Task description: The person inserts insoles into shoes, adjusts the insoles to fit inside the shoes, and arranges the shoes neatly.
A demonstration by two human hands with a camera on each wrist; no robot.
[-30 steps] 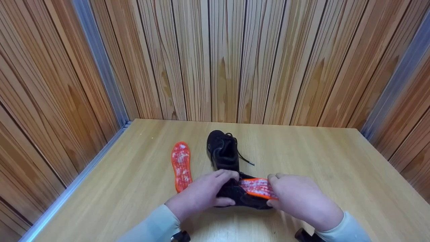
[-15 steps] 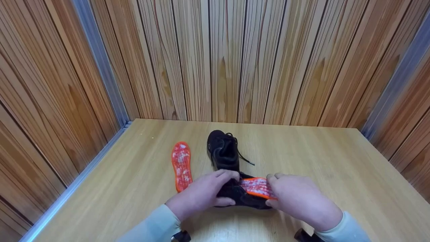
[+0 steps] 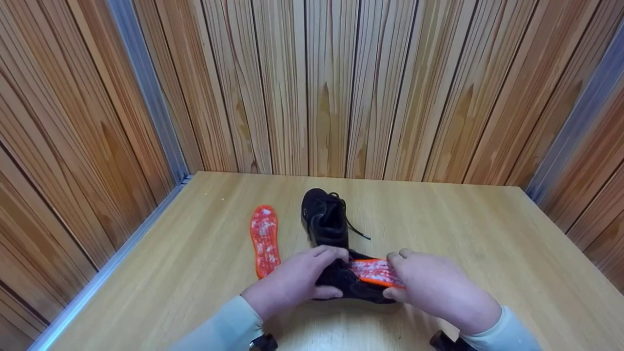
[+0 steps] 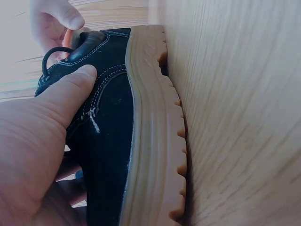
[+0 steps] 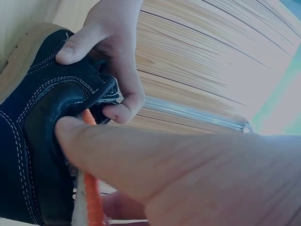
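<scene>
My left hand (image 3: 297, 280) grips the toe half of a black lace-up shoe (image 3: 365, 292), its thumb on the near side and fingers over the top. The shoe lies upright on its tan ridged sole (image 4: 155, 127), toe to the left. A red-and-white insole (image 3: 373, 271) with an orange rim sits partly in the shoe's opening, its heel end raised. My right hand (image 3: 438, 285) holds that heel end, and its thumb (image 5: 75, 134) lies by the padded collar in the right wrist view. The insole's front part is hidden inside the shoe.
Behind the gripped shoe stands a second black shoe (image 3: 324, 222), a lace trailing to its right. A matching loose insole (image 3: 264, 239) lies left of it on the wooden table (image 3: 453, 219). Wood-panelled walls (image 3: 321, 87) enclose the table's back and sides.
</scene>
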